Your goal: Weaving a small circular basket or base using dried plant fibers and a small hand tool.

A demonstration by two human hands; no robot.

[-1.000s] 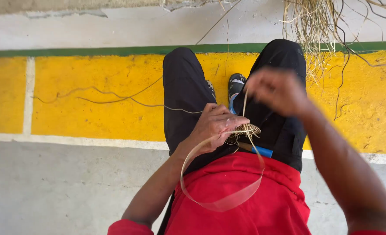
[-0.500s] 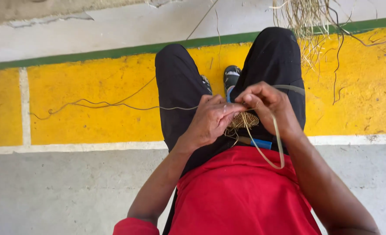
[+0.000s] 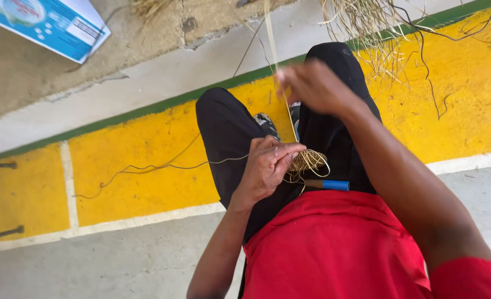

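Observation:
My left hand (image 3: 267,166) pinches a small coiled bundle of straw-coloured fibre (image 3: 307,163) over my lap, fingers closed on it. My right hand (image 3: 312,86) is raised above my knees and blurred, pulling a thin pale strip (image 3: 276,61) taut upward from the coil. A tool with a blue handle (image 3: 325,184) lies on my lap just under the coil. I sit with black trousers and a red shirt.
A loose pile of dry straw fibres (image 3: 378,27) lies at the top right on the yellow painted floor band (image 3: 145,155). A long thin strand (image 3: 145,168) trails left across the yellow. A blue and white box (image 3: 51,25) sits top left.
My right hand has risen from the coil, drawing the strip's loop out into a taut line. The left hand stays on the coil. The view has tilted, showing the box.

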